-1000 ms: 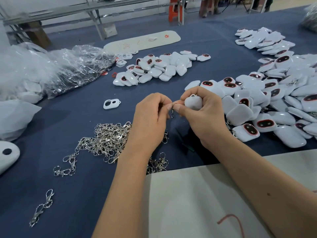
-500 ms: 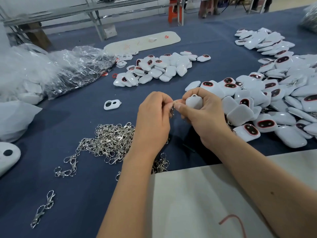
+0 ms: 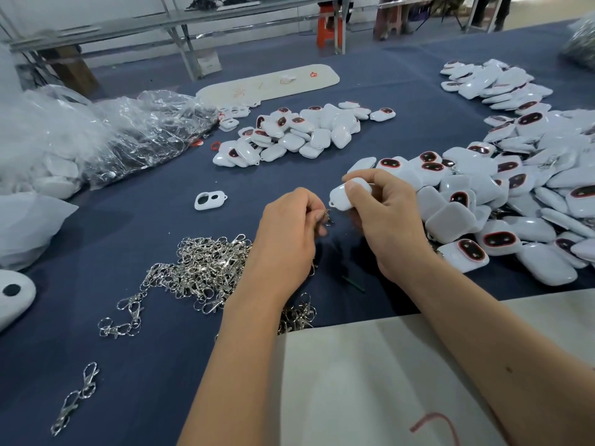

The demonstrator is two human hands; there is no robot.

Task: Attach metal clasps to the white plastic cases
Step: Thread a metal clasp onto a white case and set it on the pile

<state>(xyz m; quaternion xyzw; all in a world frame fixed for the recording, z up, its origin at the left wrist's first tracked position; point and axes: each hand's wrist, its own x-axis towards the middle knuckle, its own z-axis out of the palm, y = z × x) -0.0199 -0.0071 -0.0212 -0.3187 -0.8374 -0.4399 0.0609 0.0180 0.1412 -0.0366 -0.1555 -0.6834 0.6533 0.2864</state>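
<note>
Left hand [image 3: 289, 230] pinching a clasp [image 3: 327, 217] at the fingertips, fingers curled tight round it, probably to keep the tiny ring steady. Right hand [image 3: 383, 214] gripping a white case [image 3: 342, 196], thumb on top, loop end turned toward the clasp. Held just apart, not touching yet, so not hooked on as far as can be told. Both raised a bit over the blue table [image 3: 128, 365], likely for a closer look at the loop. Loose clasp pile [image 3: 206, 272] parked just left of the left wrist, handy for the next grab. Big case heap [image 3: 502, 204] right beside the right hand, same idea. Smaller batch [image 3: 302, 133] further back, can't tell if done. Tricky bit looks like threading that small ring through the loop without fumbling.
</note>
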